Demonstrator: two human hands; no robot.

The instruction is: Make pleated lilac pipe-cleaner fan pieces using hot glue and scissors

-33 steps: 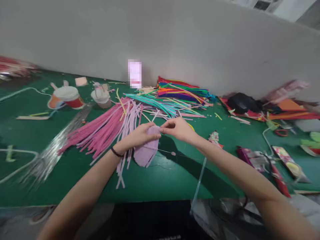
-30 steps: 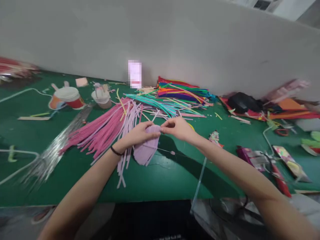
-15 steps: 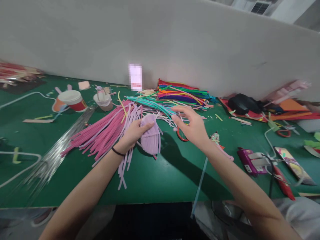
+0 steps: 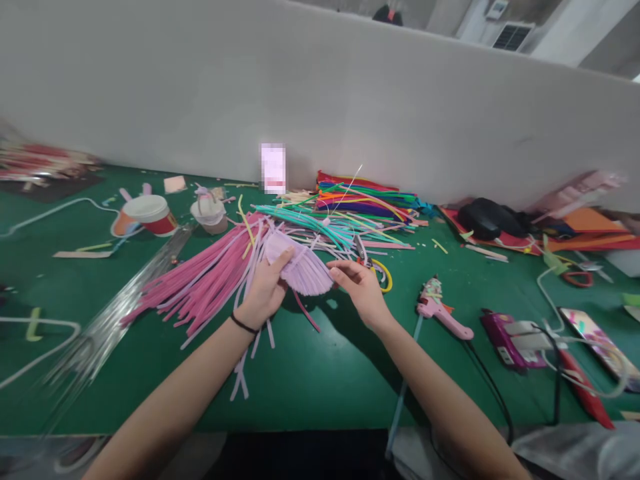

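A lilac fan-shaped piece point(image 4: 309, 270), made of pipe cleaners laid side by side, is in my left hand point(image 4: 265, 290), thumb on top. My right hand point(image 4: 361, 293) pinches its right-hand edge between thumb and fingertips. One dark pink pipe cleaner point(image 4: 306, 313) hangs out below the piece. Beneath and left of my left hand lies a spread bundle of pink pipe cleaners point(image 4: 200, 283) mixed with lilac ones. Teal pipe cleaners point(image 4: 310, 223) lie behind the piece. Yellow-handled pliers or scissors point(image 4: 384, 275) rest just beyond my right hand.
A pink glue gun point(image 4: 445, 317) with a cord lies right of my right forearm. Farther right are a purple power adapter point(image 4: 510, 341) and a phone point(image 4: 600, 340). Clear-wrapped sticks point(image 4: 115, 313), a paper cup point(image 4: 153, 213) and multicoloured pipe cleaners point(image 4: 370, 193) lie around; a grey partition point(image 4: 200, 87) stands behind.
My right hand has come from beside the teal pipe cleaners down to the lilac piece's edge. The piece has turned from upright to slanting rightward. The view has shifted slightly.
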